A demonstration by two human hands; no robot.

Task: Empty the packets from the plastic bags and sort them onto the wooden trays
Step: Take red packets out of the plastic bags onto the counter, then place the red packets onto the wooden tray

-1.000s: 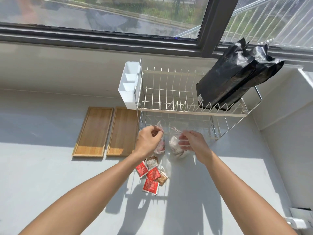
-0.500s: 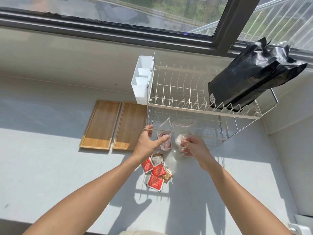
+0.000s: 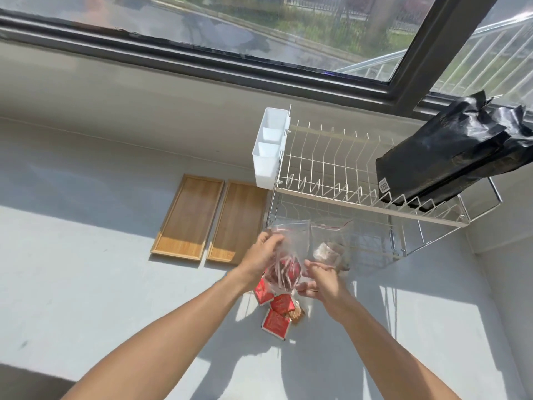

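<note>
Wide grey counter (image 3: pixel 86 284) under a window (image 3: pixel 259 30). On it a white dish rack (image 3: pixel 346 180) with a black bag (image 3: pixel 450 160) leaning on top and a white holder (image 3: pixel 269 148) at the side. Two wooden trays (image 3: pixel 189 217) side by side – both bare. Clear bag with red packets (image 3: pixel 284 264) lifted between both hands: left hand (image 3: pixel 262 255) gripping the side, right hand (image 3: pixel 320 281) with fingers closed on the lower edge. Second clear bag (image 3: pixel 331 243) just beside, under the rack. Loose red packets (image 3: pixel 277 321) on the counter below the hands.
</note>
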